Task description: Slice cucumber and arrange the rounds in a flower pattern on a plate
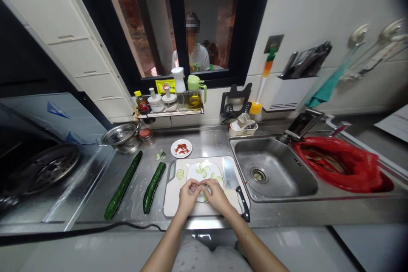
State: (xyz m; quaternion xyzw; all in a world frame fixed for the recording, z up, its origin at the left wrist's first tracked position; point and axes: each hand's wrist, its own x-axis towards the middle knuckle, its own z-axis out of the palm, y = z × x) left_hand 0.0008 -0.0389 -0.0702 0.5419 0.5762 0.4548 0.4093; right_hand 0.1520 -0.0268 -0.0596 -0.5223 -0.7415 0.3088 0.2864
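My left hand (190, 193) and my right hand (213, 191) meet fingertip to fingertip above a white plate (192, 171). Both are closed in a pinch; what sits between the fingers is too small to make out. Pale green cucumber slices (203, 170) lie arranged on the plate, some partly covered by my hands. Beneath the plate is a white cutting board (174, 202). A few more slices (180, 174) rest on the board's left side. On its right lies a kitchen knife (230, 174) with a black handle, close to my right hand.
Left of the board lie a cut cucumber (154, 188) and a longer cucumber (123, 185). Behind stand a small plate of chopped red pieces (181, 148) and a steel pot (123, 136). The sink (274, 170) is at right, beside a red plastic bag (341, 163). A person (194, 51) shows in the window.
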